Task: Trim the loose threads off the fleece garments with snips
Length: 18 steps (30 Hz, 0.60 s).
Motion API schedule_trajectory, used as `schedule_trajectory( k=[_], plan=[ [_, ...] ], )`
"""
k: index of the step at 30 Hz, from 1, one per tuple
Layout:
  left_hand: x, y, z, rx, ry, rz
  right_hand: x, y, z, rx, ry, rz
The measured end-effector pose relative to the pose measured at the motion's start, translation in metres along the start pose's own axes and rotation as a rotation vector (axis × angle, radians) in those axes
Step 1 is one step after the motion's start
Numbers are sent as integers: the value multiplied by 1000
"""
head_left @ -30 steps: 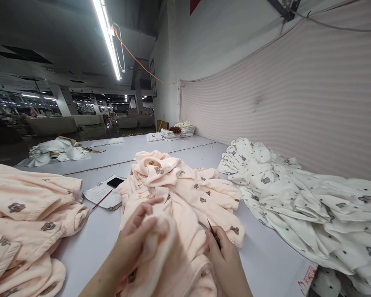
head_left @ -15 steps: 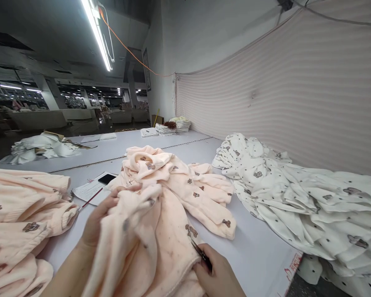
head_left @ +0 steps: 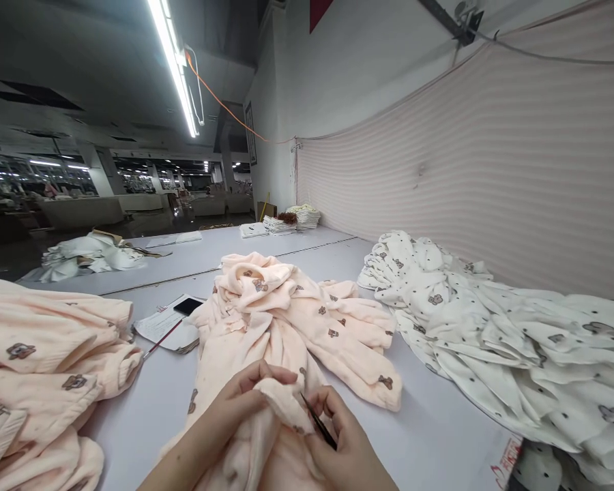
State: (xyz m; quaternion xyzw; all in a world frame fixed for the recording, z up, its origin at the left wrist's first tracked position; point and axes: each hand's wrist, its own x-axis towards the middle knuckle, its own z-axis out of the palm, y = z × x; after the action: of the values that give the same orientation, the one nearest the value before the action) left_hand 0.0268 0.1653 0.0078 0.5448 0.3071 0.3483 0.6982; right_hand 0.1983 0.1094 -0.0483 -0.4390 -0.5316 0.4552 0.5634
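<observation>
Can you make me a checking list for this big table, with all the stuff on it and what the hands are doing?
Surface: grey table, long, with another one behind it.
Job's things: peach garment bunched in front; thin dark tool against its folded edge.
Clutter: peach pile at the left; white spotted pile at the right; papers, phone and red pen behind.
Hands: left hand pinches the garment's edge; right hand holds the tool in its fingers.
Cables: orange cable runs from the ceiling to the wall.
Surroundings: striped curtain at the right, light tube overhead, folded stacks at the far end.
</observation>
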Motion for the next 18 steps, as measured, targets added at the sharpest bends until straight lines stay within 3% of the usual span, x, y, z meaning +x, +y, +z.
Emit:
schedule_trajectory(
  k=[2,5,10,13,18],
  plan=[
    [-2,-3,-11,-144,-24,-42,3,-2,4,-21,48,-17],
    [-3,-8,-21,-134,-30,-117,9,-15,1,-56,99,-57],
    [-7,-4,-26,-143,-53,-159,5,-37,-14,-372,69,-73],
    [-9,-4,-31,-231,-50,-123,-7,-31,-20,-455,55,-137],
    [-9,-7,-32,-323,-2,-44,-14,-14,-16,-360,40,-27]
  ],
)
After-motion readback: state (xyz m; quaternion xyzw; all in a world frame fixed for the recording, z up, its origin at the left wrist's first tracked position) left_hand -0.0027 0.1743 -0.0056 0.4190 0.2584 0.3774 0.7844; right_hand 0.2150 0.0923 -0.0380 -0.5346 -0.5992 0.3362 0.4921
